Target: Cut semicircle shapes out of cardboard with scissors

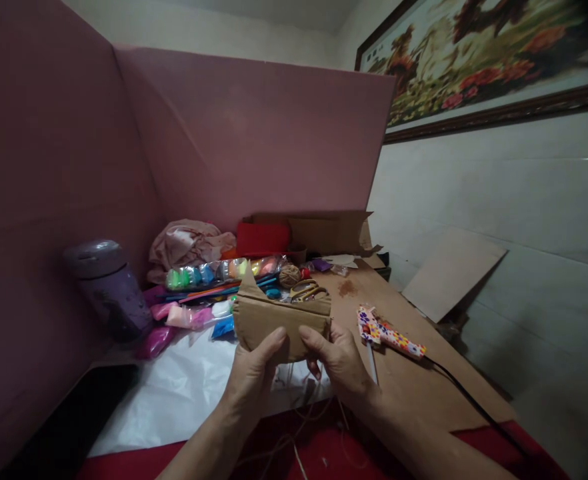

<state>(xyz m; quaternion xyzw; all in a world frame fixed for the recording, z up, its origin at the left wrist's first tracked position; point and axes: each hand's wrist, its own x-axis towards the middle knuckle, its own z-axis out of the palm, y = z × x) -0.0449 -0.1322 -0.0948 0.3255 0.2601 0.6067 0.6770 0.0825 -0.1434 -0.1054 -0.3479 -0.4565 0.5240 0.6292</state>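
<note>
A brown cardboard piece (279, 320) with a curved lower edge and a pointed top-left corner is held up over the table by both hands. My left hand (254, 380) grips its lower middle with the thumb on the front. My right hand (339, 363) pinches its lower right edge. Thin string hangs below the hands over the white sheet (184, 393).
A flower-patterned glue gun (389, 337) with a black cord lies on the brown cardboard sheet (414, 380) to the right. Behind are coloured clay packets (219, 272), scissors (308, 291), a twine ball (289, 275), a purple jar (109, 287), pink cloth (187, 243), a red box (263, 239) and pink partition walls (254, 133).
</note>
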